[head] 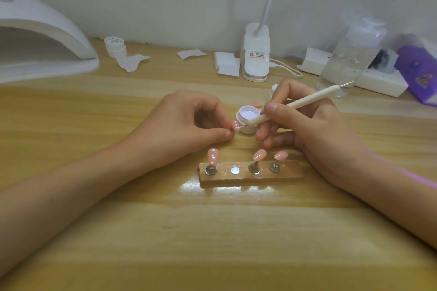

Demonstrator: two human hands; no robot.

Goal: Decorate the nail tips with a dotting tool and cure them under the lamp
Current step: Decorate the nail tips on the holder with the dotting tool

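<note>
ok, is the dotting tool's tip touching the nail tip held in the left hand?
Touching. Head view: the metal end of the dotting tool meets the pink nail tip pinched in the left hand; no gap shows.

The left grip [189,123] pinches a pink nail tip [235,125] between thumb and forefinger. The right grip [307,130] holds a white dotting tool [295,104] like a pen, its fine point touching that tip, just in front of an open white jar [247,118]. Nearer the camera, a wooden holder [250,176] on the desk [212,231] carries three more pink tips on stands, among them a dotted tip [212,156] at the left end. The curing lamp [35,38] stands at the far left.
</note>
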